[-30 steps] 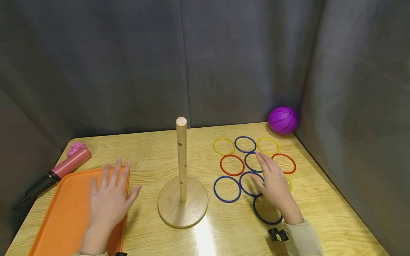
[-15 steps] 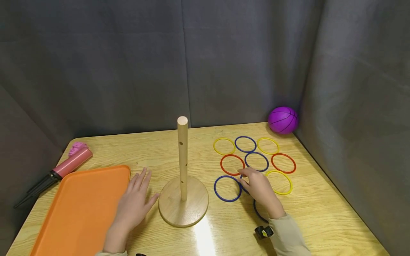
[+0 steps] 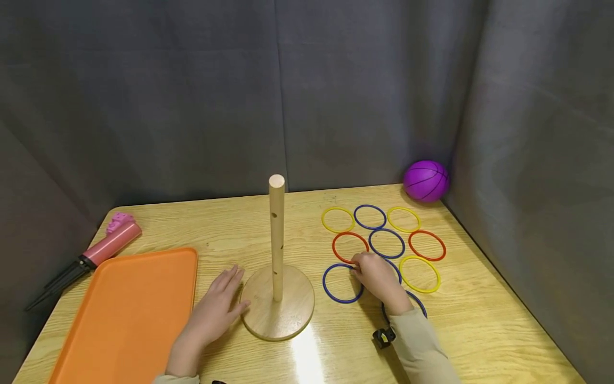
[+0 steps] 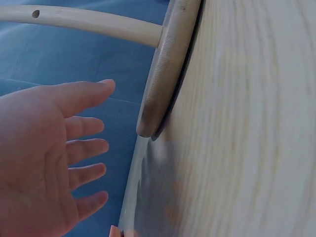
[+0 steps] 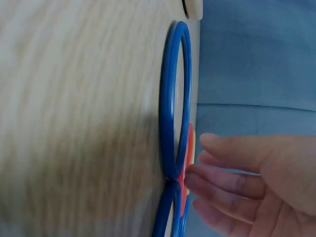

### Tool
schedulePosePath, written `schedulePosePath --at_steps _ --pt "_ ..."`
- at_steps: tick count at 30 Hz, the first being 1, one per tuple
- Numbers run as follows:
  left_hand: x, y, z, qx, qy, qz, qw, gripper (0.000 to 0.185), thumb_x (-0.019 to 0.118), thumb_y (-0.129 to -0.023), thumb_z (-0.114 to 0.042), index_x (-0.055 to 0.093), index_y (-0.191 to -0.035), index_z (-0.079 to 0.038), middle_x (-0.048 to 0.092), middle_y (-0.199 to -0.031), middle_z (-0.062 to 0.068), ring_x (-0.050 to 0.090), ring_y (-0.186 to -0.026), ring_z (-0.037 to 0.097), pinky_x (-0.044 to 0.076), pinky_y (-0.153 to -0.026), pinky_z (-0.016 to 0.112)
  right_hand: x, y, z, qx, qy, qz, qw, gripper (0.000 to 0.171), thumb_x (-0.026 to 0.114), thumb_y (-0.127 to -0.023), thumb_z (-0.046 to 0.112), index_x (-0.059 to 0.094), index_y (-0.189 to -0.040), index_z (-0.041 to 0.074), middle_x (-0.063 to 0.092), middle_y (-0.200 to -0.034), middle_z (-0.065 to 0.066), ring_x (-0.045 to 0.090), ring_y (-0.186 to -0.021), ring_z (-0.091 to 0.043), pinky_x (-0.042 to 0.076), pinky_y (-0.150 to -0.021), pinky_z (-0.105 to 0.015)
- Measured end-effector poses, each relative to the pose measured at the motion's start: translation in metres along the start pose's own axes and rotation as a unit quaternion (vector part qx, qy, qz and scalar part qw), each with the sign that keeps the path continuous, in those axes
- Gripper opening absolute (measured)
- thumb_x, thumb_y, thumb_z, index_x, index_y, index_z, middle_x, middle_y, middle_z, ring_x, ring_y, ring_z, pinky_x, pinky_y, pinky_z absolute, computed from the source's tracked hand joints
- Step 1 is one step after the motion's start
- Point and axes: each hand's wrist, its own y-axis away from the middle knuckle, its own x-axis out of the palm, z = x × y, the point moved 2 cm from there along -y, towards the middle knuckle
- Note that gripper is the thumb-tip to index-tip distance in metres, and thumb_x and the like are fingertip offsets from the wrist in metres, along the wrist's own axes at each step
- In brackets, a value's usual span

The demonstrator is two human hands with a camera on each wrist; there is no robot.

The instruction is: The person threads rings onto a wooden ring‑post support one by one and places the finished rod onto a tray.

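Note:
My left hand [image 3: 213, 314], fingers stretched out, is beside the round base [image 3: 292, 314] of a wooden stand, the thumb overlapping its edge in the head view. From that base rises an upright wooden post [image 3: 277, 240]. In the left wrist view the fingers of my left hand [image 4: 54, 158] are apart with nothing between them. My right hand [image 3: 379, 277] reaches low over the rings with fingers loosely bent. It is close to a blue ring [image 3: 344, 302] and a red ring [image 3: 333, 246], and it partly hides another blue ring. The right wrist view shows its fingertips [image 5: 210, 139] above the rings.
More yellow rings [image 3: 419, 292], blue rings and a red ring [image 3: 443, 246] lie flat on the right of the table [image 3: 479, 330]. A purple ball [image 3: 426, 181] sits at the back right corner. An orange tray [image 3: 129, 314], a pink hand pump [image 3: 112, 244] and a small pink object [image 3: 120, 220] are at left.
My left hand has moved right, from over the tray to the stand's base. My right hand has come left and lower over the rings, its fingers bending.

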Motion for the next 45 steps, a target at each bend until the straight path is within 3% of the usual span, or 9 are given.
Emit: schedulePosePath --at_steps 3,8,17,24,28,33,37,42,45 --pt "0.001 0.001 0.000 -0.007 0.005 0.017 0.9998 0.069 0.063 -0.094 -0.030 0.033 -0.150 -0.003 0.029 -0.157 0.019 0.027 -0.143 0.046 0.034 -0.107 0.065 0.002 -0.002 0.001 -0.002 0.001 0.007 1.000 0.016 0.076 -0.080 0.007 0.063 -0.071 0.009 0.052 -0.063 0.001 0.043 -0.060 -0.011 0.037 -0.054 -0.026" --pt "0.004 0.000 0.002 -0.024 0.019 0.044 0.9986 0.068 0.061 -0.095 -0.033 0.033 -0.151 -0.005 0.028 -0.158 0.017 0.025 -0.145 0.044 0.032 -0.110 0.064 0.004 -0.002 0.003 -0.004 0.009 0.003 1.000 0.018 0.077 -0.079 0.007 0.062 -0.071 0.008 0.055 -0.067 0.000 0.046 -0.060 -0.011 0.040 -0.052 -0.027" --pt "0.010 0.000 0.004 -0.021 0.047 0.064 0.9967 0.066 0.061 -0.095 -0.030 0.034 -0.150 -0.005 0.028 -0.159 0.016 0.023 -0.146 0.042 0.030 -0.112 0.063 0.007 -0.004 0.004 -0.005 0.030 0.013 0.999 0.021 0.080 -0.075 0.006 0.060 -0.069 0.009 0.056 -0.069 0.000 0.049 -0.062 -0.013 0.041 -0.053 -0.029" --pt "0.014 0.001 0.006 -0.015 0.066 0.070 0.9952 0.067 0.061 -0.096 -0.030 0.033 -0.150 -0.004 0.028 -0.158 0.017 0.022 -0.146 0.042 0.031 -0.111 0.064 0.009 -0.002 0.006 -0.007 0.041 0.005 0.999 0.011 0.080 -0.074 0.006 0.070 -0.077 0.008 0.070 -0.076 -0.003 0.066 -0.070 -0.022 0.054 -0.060 -0.037" --pt "0.016 0.001 0.008 -0.013 0.080 0.075 0.9939 0.067 0.060 -0.096 -0.030 0.032 -0.151 -0.004 0.028 -0.158 0.018 0.022 -0.146 0.043 0.029 -0.112 0.064 0.009 -0.001 0.005 0.002 0.033 0.009 0.999 0.006 0.077 -0.076 0.007 0.073 -0.078 0.010 0.069 -0.076 -0.001 0.065 -0.071 -0.020 0.054 -0.061 -0.037" --pt "0.018 0.001 0.011 -0.012 0.097 0.080 0.9920 0.068 0.060 -0.096 -0.030 0.031 -0.151 -0.004 0.028 -0.158 0.018 0.020 -0.147 0.042 0.027 -0.113 0.063 0.006 -0.002 0.002 0.003 -0.005 0.008 1.000 0.003 0.075 -0.080 0.008 0.073 -0.079 0.010 0.065 -0.074 0.000 0.057 -0.067 -0.012 0.049 -0.060 -0.030" --pt "0.019 0.001 0.012 -0.012 0.104 0.081 0.9912 0.069 0.060 -0.096 -0.031 0.029 -0.152 -0.004 0.028 -0.158 0.018 0.019 -0.147 0.042 0.027 -0.113 0.064 0.000 -0.003 0.000 -0.003 -0.067 0.003 0.998 0.002 0.073 -0.082 0.007 0.073 -0.084 0.007 0.067 -0.076 -0.002 0.057 -0.068 -0.011 0.047 -0.062 -0.026" --pt "0.018 0.001 0.012 -0.015 0.111 0.084 0.9902 0.069 0.059 -0.096 -0.032 0.029 -0.152 -0.005 0.028 -0.158 0.018 0.019 -0.147 0.042 0.026 -0.113 0.065 -0.005 -0.001 -0.003 0.002 -0.162 0.014 0.987 0.005 0.070 -0.086 0.004 0.072 -0.090 0.006 0.071 -0.083 -0.004 0.062 -0.074 -0.013 0.049 -0.064 -0.023" --pt "0.018 0.002 0.012 -0.017 0.112 0.085 0.9899 0.070 0.059 -0.096 -0.033 0.028 -0.152 -0.005 0.028 -0.158 0.017 0.018 -0.147 0.042 0.026 -0.112 0.065 -0.008 -0.001 -0.003 -0.001 -0.193 0.013 0.981 0.006 0.069 -0.087 0.005 0.072 -0.092 0.006 0.072 -0.087 -0.005 0.065 -0.077 -0.013 0.050 -0.066 -0.022"
